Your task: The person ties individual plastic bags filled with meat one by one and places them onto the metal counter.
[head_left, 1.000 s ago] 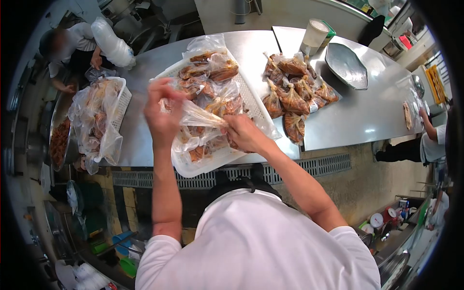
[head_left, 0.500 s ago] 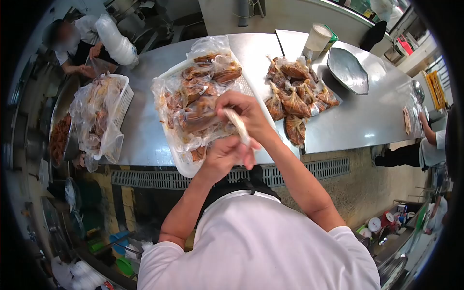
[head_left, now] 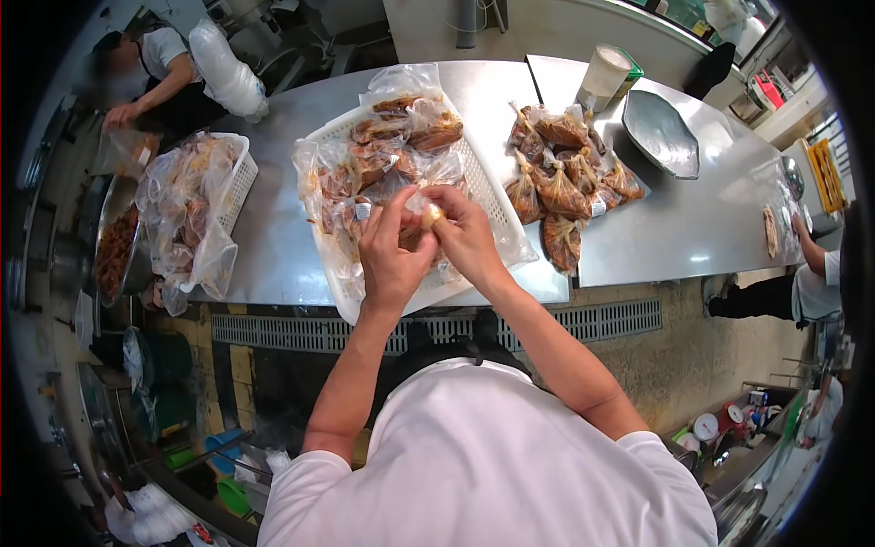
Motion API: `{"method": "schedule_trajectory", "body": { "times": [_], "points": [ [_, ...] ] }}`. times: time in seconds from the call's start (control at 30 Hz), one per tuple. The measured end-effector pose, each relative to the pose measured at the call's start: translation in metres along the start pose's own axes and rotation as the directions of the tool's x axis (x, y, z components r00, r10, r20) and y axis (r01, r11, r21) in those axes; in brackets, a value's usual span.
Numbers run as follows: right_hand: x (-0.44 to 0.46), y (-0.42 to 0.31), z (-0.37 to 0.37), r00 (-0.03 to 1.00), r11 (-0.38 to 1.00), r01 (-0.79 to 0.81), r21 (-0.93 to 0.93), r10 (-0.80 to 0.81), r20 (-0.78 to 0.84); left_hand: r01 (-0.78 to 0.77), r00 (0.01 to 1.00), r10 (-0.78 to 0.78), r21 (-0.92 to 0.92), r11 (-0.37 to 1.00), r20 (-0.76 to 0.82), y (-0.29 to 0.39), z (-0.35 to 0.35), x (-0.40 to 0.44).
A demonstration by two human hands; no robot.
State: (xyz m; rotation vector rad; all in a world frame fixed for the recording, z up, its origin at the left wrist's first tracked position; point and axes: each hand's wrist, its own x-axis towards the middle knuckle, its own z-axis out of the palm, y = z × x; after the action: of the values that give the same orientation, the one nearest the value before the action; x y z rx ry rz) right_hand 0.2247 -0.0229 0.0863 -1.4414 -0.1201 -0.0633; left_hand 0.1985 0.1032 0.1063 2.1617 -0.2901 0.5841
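Observation:
Above a white perforated tray [head_left: 343, 294], both my hands meet at the gathered neck of a clear plastic bag [head_left: 418, 204]. My left hand [head_left: 394, 255] pinches the neck from the left, and my right hand [head_left: 467, 235] pinches it from the right, fingertips almost touching. The body of this bag is mostly hidden by my hands. Around and behind them, clear bags of brown food [head_left: 378, 155] fill the tray. Right of the tray, several tied bags of brown food [head_left: 558, 187] lie piled on the metal table [head_left: 656, 232].
A dark oval dish [head_left: 661, 135] and a tub [head_left: 604, 77] stand at the back right. On the left are a white basket [head_left: 239, 182] with bagged food and a metal bowl [head_left: 117, 255]. One person [head_left: 164, 77] stands far left, another [head_left: 816, 283] far right.
My hands came together at the twisted bag neck, the left one moving in from the far side of the tray. The person on the left now holds a bag over the bowl.

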Motion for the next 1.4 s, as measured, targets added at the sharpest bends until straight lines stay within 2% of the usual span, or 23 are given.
{"method": "schedule_trajectory", "body": {
  "times": [0.1,0.17,0.2,0.27,0.3,0.33,0.4,0.43,0.5,0.6,0.67,0.73,0.8,0.87,0.93,1.0,1.03,1.07,1.13,1.2,1.27,1.33,1.4],
  "points": [
    [-0.003,0.003,-0.013,0.996,0.995,-0.040,-0.089,0.046,0.071,-0.082,0.990,0.090,0.076,0.994,-0.109,-0.003,-0.001,0.002],
    [-0.004,0.001,-0.018,0.987,0.999,0.012,-0.035,-0.006,0.163,0.190,0.974,-0.219,-0.321,0.928,-0.058,-0.008,-0.006,0.010],
    [-0.003,-0.005,-0.019,0.965,0.998,0.063,0.028,-0.068,0.254,0.189,0.974,-0.218,-0.322,0.928,-0.055,-0.011,-0.008,0.012],
    [-0.001,-0.018,-0.027,0.955,0.995,-0.023,0.096,-0.006,0.295,0.245,0.966,-0.245,-0.584,0.774,0.081,-0.016,-0.008,0.014],
    [-0.003,-0.022,-0.030,0.938,0.981,-0.114,0.159,0.053,0.343,0.085,0.994,-0.102,-0.374,0.924,-0.027,-0.009,-0.006,0.015],
    [-0.005,-0.018,-0.032,0.940,0.981,-0.111,0.157,0.053,0.338,0.083,0.995,-0.099,-0.378,0.922,-0.024,-0.003,-0.007,0.017],
    [-0.010,-0.005,-0.036,0.980,0.985,-0.078,0.151,0.048,0.191,-0.131,0.988,0.137,-0.082,0.988,0.076,0.013,-0.014,0.017],
    [-0.015,-0.001,-0.040,0.980,0.986,-0.078,0.150,0.049,0.191,-0.008,0.983,0.032,-0.134,0.991,0.183,0.022,-0.015,0.011],
    [-0.027,0.001,-0.046,0.999,0.991,-0.007,-0.134,0.011,0.032,0.072,0.976,-0.038,-0.155,0.985,0.215,0.023,-0.010,0.003],
    [-0.050,-0.008,-0.041,0.984,0.974,0.169,-0.151,-0.174,-0.022,0.170,0.974,-0.145,-0.137,0.976,0.175,0.023,0.012,-0.012],
    [-0.051,-0.011,-0.047,0.980,0.958,0.172,-0.230,-0.189,-0.055,-0.184,0.972,0.219,-0.320,0.930,0.080,0.039,0.032,-0.025],
    [-0.041,-0.005,-0.078,0.987,0.899,0.136,-0.417,-0.158,-0.019,-0.292,0.934,0.335,-0.278,0.915,0.124,0.077,0.025,-0.032],
    [-0.015,-0.016,-0.098,0.910,0.781,0.266,-0.566,-0.398,-0.120,-0.241,0.958,0.274,-0.285,0.928,0.085,0.058,0.019,-0.022],
    [0.008,-0.045,-0.110,0.835,0.734,0.174,-0.656,-0.464,-0.297,0.128,0.988,-0.086,-0.385,0.914,0.127,0.038,-0.003,-0.006],
    [0.018,-0.059,-0.112,0.795,0.772,0.176,-0.610,-0.477,-0.375,0.199,0.980,-0.187,-0.246,0.948,0.072,0.022,-0.034,0.008],
    [0.018,-0.056,-0.110,0.753,0.811,0.182,-0.557,-0.479,-0.452,0.092,0.984,-0.108,0.114,0.989,0.145,-0.015,-0.061,0.004],
    [0.010,-0.047,-0.107,0.838,0.807,0.200,-0.556,-0.435,-0.330,0.089,0.983,-0.106,0.115,0.989,0.150,-0.040,-0.063,-0.007],
    [0.002,-0.036,-0.103,0.902,0.804,0.217,-0.554,-0.383,-0.202,0.017,0.972,-0.085,0.295,0.955,0.219,-0.070,-0.058,-0.024],
    [-0.008,-0.011,-0.089,0.992,0.848,0.118,-0.517,-0.124,0.023,-0.064,0.957,-0.078,0.465,0.883,0.280,-0.106,-0.040,-0.047],
    [-0.019,0.000,-0.064,0.985,0.870,0.115,-0.480,-0.036,0.172,0.102,0.867,-0.342,0.544,0.833,0.362,-0.123,-0.031,-0.052],
    [-0.024,-0.002,-0.046,0.941,0.868,0.192,-0.458,-0.030,0.338,0.101,0.889,-0.287,0.459,0.883,0.356,-0.093,-0.045,-0.028],
    [-0.026,-0.009,-0.024,0.925,0.869,0.258,-0.421,-0.096,0.369,0.097,0.962,-0.131,0.146,0.985,0.242,-0.051,-0.064,0.003],
    [-0.021,-0.021,0.003,0.893,0.865,0.343,-0.366,-0.180,0.411,0.096,0.965,-0.124,0.128,0.987,0.232,-0.012,-0.074,0.025]
  ]
}}
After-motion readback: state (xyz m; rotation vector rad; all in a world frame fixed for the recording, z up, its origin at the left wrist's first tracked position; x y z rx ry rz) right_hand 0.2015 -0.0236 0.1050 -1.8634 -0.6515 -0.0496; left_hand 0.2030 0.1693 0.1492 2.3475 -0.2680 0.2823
